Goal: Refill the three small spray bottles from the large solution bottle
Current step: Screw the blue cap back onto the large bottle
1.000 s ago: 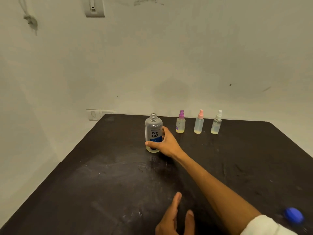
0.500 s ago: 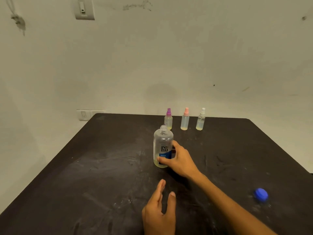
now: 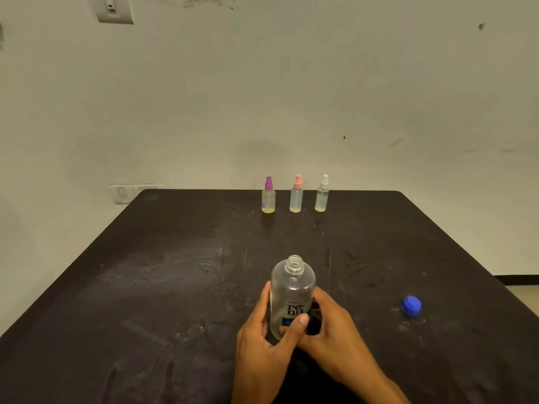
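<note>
Clear plastic, the uncapped large solution bottle [image 3: 292,295] stands upright on the dark table [image 3: 145,287], clasped low by both hands: left hand [image 3: 262,345] fingers curled round its left side, thumb across the label; right hand [image 3: 335,333] wrapped round its right. Beyond the fingertips, well apart, three small spray bottles [image 3: 295,196] stand in a row; the blue cap [image 3: 411,306] lies right of the right hand.

Scuffed dark matte table [image 3: 175,287] pushed up against a grubby off-white wall [image 3: 291,97], with a white switch plate [image 3: 115,8] up high and another white wall switch [image 3: 124,193] at table level.
</note>
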